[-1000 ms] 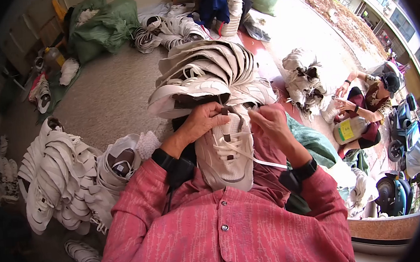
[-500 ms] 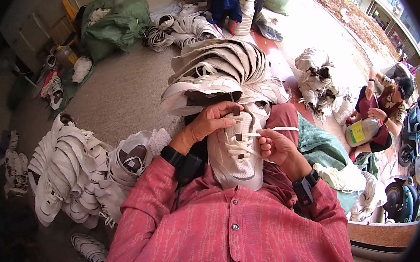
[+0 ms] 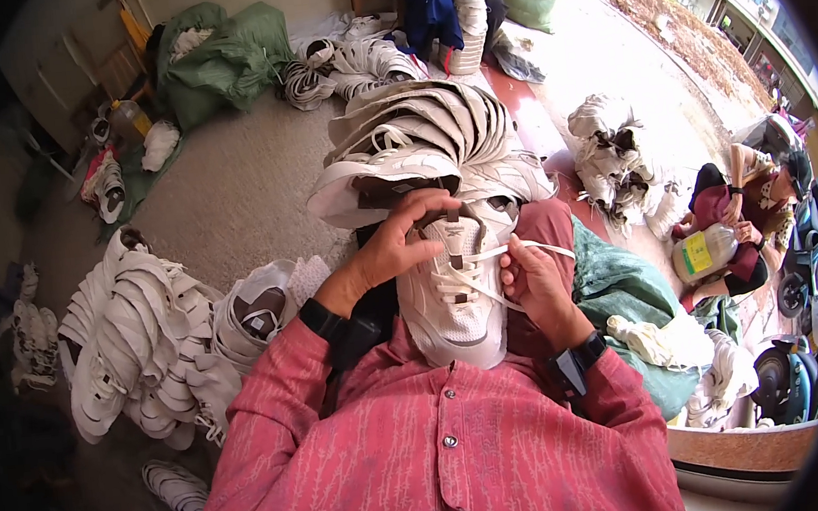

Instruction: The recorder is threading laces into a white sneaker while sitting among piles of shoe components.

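A white shoe upper [image 3: 454,325] lies on my lap, toe toward me, with a brown tab at its tongue and white laces crossing its front. My left hand [image 3: 391,249] is at its left edge by the tongue, fingers and thumb apart, fingertips near the top tab. At the right side, my right hand [image 3: 540,283] pinches the shoelace [image 3: 492,251]; a loose length of it trails right over my knee. Just beyond is a fanned stack of nested white shoe uppers [image 3: 427,132].
More stacked uppers [image 3: 128,329] are on the floor at left, and another pile [image 3: 610,160] at right. Green sacks [image 3: 227,62] stand at the back left. A green cloth [image 3: 616,281] lies beside my right leg. One person [image 3: 455,8] sits ahead, another [image 3: 754,196] at far right.
My left thumb and fingers have parted from their pinch near the tongue. My right hand still pinches the lace and has shifted slightly. The view has moved a little.
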Demonstrator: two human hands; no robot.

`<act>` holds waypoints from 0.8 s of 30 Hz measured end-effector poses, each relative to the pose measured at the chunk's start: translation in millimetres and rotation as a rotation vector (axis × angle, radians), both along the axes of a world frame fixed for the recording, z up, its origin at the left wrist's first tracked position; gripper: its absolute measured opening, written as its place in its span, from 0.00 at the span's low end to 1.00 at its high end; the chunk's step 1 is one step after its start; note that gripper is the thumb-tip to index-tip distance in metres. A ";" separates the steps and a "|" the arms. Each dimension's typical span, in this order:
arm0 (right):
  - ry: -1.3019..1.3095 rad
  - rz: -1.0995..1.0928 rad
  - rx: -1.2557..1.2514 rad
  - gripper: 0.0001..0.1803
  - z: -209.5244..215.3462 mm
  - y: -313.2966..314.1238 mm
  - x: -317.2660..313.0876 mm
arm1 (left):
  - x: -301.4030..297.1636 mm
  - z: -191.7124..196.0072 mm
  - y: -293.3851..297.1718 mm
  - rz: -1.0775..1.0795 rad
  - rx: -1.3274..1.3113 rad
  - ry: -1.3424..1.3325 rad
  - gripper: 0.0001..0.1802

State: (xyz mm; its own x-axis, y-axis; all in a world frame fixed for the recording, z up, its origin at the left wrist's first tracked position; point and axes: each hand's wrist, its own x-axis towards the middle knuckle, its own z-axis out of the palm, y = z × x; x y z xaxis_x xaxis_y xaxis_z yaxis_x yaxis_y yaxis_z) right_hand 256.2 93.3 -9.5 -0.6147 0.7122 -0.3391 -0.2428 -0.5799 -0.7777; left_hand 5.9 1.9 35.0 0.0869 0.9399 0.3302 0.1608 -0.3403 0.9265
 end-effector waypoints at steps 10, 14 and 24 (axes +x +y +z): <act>0.009 -0.048 -0.002 0.12 -4.6 -6.0 0.4 | 35.0 16.4 -21.4 0.027 0.227 0.773 0.11; 0.015 -0.079 -0.105 0.10 -0.8 -6.5 5.6 | 20.0 9.4 -27.3 0.183 0.167 0.530 0.09; 0.156 -0.305 -0.134 0.09 -0.4 46.0 83.1 | -53.3 1.6 -116.0 0.546 -0.112 -0.629 0.12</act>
